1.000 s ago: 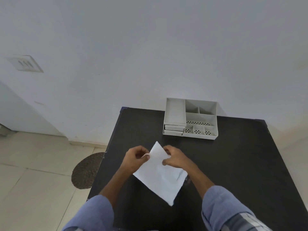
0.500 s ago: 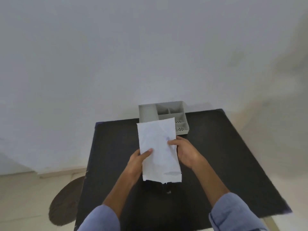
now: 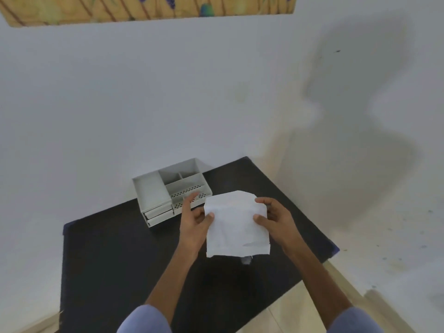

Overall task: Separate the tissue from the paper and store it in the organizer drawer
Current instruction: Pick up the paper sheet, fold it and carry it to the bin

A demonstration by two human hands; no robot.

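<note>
A white sheet, the tissue and paper still together, is held up above the black table. My left hand pinches its left edge with the thumb on the front. My right hand pinches its right edge. A small grey scrap peeks out below the sheet's lower edge. I cannot tell tissue from paper in the sheet. The grey organizer stands at the table's far side against the wall. Its two small drawers at the front left are closed.
The white wall rises right behind the organizer. The table's right corner lies just beyond my right wrist, with tiled floor below it. A patterned yellow cloth hangs at the top of the view.
The view has swung, so the organizer now sits to the left of my hands. The sheet has gone from flat near the table to raised, held by both side edges.
</note>
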